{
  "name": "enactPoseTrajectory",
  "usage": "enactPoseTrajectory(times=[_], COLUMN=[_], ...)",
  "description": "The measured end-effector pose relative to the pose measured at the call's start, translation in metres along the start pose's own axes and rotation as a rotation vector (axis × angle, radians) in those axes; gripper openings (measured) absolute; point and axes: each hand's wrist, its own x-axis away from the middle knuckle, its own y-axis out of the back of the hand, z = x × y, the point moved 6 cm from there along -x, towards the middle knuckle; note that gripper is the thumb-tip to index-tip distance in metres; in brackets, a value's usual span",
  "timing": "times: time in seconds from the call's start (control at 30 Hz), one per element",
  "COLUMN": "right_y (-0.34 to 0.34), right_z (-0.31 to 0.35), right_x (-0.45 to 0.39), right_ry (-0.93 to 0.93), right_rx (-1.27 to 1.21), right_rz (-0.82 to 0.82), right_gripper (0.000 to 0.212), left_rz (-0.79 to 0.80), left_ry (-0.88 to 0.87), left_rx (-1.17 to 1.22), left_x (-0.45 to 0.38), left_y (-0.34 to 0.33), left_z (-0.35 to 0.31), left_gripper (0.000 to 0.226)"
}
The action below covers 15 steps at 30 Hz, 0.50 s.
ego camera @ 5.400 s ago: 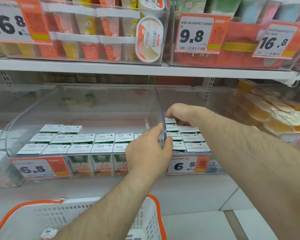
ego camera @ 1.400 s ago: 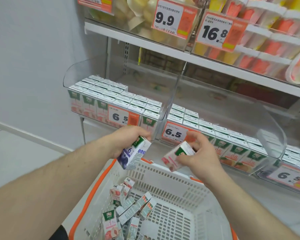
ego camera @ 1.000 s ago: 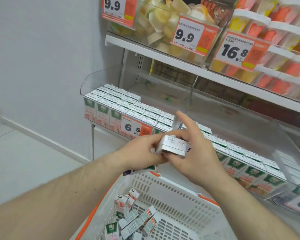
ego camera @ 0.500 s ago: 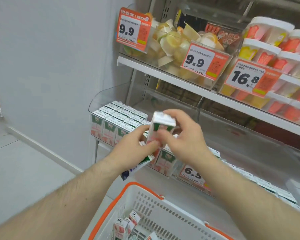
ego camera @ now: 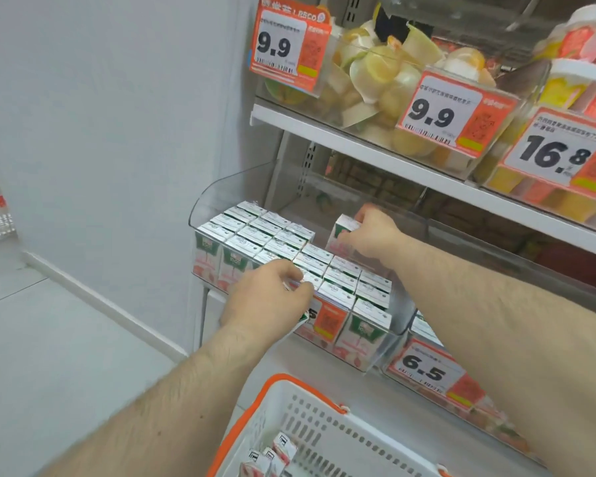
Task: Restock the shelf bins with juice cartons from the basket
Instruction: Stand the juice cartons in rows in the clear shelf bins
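Observation:
The clear left shelf bin (ego camera: 221,187) holds rows of white-topped juice cartons (ego camera: 272,232). My right hand (ego camera: 372,232) grips a pink-and-white juice carton (ego camera: 341,232) upright, inside the bin behind the last row. My left hand (ego camera: 269,301) hovers at the bin's front edge and holds a second carton (ego camera: 301,320), of which only a dark-printed end shows under the palm. The white basket with an orange rim (ego camera: 283,382) sits below, with a few cartons (ego camera: 272,456) lying in it.
A second bin (ego camera: 424,366) with a 6.5 price tag stands to the right. The upper shelf (ego camera: 358,139) carries bins of fruit cups with 9.9 and 16.8 tags. A grey wall (ego camera: 100,115) and floor lie to the left.
Both hands rose from the basket, each with a carton. My right hand then reached forward into the left bin with its carton. The view shifted left and up.

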Motion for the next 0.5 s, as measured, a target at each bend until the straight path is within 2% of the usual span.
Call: enactPoseTrajectory(times=[0.17, 0.2, 0.27, 0.3, 0.33, 0.43, 0.5], right_y=[-0.037, -0.043, -0.05, -0.051, -0.051, -0.049, -0.052], right_z=[-0.005, -0.004, -0.003, -0.003, -0.004, -0.011, -0.016], right_x=[-0.018, -0.02, -0.021, -0.023, -0.023, -0.021, -0.025], right_ry=[-0.152, -0.171, -0.205, -0.213, -0.227, -0.281, -0.299], right_rx=[-0.146, -0.172, -0.223, -0.273, -0.332, -0.455, -0.453], right_rz=[0.19, 0.217, 0.243, 0.243, 0.251, 0.271, 0.335], right_gripper=[0.047, 0.041, 0.014, 0.009, 0.016, 0.009, 0.029], left_rz=[-0.011, -0.011, -0.007, -0.005, -0.002, 0.007, 0.006], left_ry=[0.042, 0.053, 0.076, 0.08, 0.081, 0.087, 0.086], left_rx=[-0.019, -0.013, -0.002, 0.001, 0.007, 0.033, 0.056], left_x=[-0.001, -0.001, -0.001, 0.0, 0.001, 0.001, 0.001], left_y=[0.0, 0.0, -0.001, -0.002, -0.003, -0.004, -0.003], left_z=[-0.001, -0.001, 0.0, 0.0, 0.0, 0.0, 0.0], left_gripper=[0.007, 0.008, 0.009, 0.01, 0.01, 0.009, 0.007])
